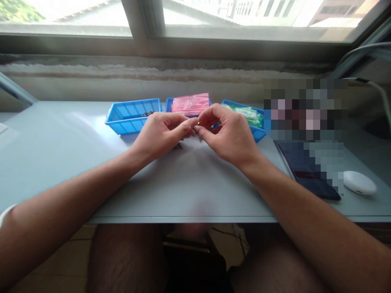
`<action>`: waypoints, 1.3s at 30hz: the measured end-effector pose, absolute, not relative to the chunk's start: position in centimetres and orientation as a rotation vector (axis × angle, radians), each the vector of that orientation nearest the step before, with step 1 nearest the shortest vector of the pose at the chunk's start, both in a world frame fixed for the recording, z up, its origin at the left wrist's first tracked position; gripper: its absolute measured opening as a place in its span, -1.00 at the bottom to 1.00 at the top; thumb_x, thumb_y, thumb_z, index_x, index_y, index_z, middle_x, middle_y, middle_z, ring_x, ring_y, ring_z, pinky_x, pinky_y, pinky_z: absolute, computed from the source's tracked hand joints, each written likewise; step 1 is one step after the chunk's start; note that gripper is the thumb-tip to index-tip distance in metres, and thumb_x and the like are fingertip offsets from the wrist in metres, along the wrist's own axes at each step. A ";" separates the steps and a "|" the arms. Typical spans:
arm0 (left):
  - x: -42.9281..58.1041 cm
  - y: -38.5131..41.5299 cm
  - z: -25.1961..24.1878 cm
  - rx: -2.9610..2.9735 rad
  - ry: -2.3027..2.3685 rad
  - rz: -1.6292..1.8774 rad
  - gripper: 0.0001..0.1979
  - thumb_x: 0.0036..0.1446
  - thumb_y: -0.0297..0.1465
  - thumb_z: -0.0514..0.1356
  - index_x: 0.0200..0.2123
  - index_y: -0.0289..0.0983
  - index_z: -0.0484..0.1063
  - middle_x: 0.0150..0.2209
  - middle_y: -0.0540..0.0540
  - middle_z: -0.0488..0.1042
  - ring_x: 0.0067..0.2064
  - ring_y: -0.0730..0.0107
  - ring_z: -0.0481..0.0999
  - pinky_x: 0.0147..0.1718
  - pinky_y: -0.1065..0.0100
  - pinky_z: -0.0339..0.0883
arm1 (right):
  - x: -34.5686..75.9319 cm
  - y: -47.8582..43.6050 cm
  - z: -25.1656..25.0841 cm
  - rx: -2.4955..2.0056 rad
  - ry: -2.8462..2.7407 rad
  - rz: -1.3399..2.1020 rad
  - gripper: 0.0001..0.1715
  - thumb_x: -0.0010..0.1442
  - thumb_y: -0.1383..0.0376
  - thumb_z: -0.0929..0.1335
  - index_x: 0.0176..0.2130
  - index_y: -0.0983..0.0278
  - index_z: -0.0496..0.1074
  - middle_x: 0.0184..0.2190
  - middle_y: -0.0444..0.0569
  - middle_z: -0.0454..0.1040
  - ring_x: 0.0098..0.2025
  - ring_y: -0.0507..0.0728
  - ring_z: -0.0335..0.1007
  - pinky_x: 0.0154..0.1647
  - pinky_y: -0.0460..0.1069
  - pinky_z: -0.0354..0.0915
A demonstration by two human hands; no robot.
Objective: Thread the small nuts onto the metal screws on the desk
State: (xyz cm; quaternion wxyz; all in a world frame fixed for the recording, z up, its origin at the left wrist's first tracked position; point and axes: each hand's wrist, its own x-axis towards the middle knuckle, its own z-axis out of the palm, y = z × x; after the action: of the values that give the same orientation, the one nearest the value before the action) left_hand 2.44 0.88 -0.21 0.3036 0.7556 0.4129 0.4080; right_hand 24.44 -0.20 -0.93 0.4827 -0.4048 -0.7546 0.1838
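Note:
My left hand (pixel 160 134) and my right hand (pixel 227 132) meet over the middle of the grey table (pixel 61 146), fingertips pinched together on a tiny metal part (pixel 198 124) too small to name. A few small dark pieces (pixel 178 146) lie on the table under my left hand. Just behind my hands stand three blue trays: the left tray (pixel 128 120) holds small dark parts, the middle tray (pixel 168 104) is filled with pink bags (pixel 191 103), the right tray (pixel 258 132) with green bags (pixel 249 114).
A dark mat or notebook (pixel 305 171) and a white mouse (pixel 359 182) lie at the right. A blurred-out patch covers the area behind them. A window sill and window run along the back. The table's front edge is close to my knees.

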 end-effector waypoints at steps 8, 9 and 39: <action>2.5 1.2 -1.1 2.004 1.075 1.088 -0.76 0.38 -0.29 0.47 0.03 -0.20 0.89 -0.10 -0.13 0.87 -0.12 0.11 0.83 -0.15 0.25 0.68 | 24.4 -0.1 -1.1 -1.002 -1.883 0.436 -0.82 0.29 0.49 0.47 -0.19 0.22 0.64 -0.22 -0.07 0.74 -0.17 0.18 0.65 -0.06 0.11 0.51; 2.4 1.3 -1.2 1.990 1.086 1.107 -0.76 0.37 -0.29 0.48 0.03 -0.19 0.89 -0.08 -0.12 0.87 -0.10 0.09 0.84 -0.13 0.23 0.71 | 24.4 -0.2 -1.1 -1.007 -1.869 0.427 -0.85 0.31 0.47 0.47 -0.19 0.22 0.63 -0.23 -0.07 0.74 -0.17 0.18 0.64 -0.06 0.12 0.51; 2.4 1.2 -0.8 1.908 1.081 1.076 -0.77 0.36 -0.24 0.51 -0.01 -0.18 0.89 -0.15 -0.14 0.86 -0.13 0.07 0.85 -0.24 0.26 0.70 | 24.5 -0.3 -1.0 -0.996 -1.906 0.495 -0.84 0.31 0.46 0.48 -0.18 0.19 0.62 -0.20 -0.07 0.75 -0.16 0.19 0.66 -0.03 0.13 0.51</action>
State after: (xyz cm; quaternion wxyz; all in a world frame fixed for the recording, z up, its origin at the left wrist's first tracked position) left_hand 2.38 1.16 -0.77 0.3423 0.7338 0.4159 0.4140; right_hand 24.54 -0.26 -1.04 0.4507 -0.4028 -0.7711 0.2002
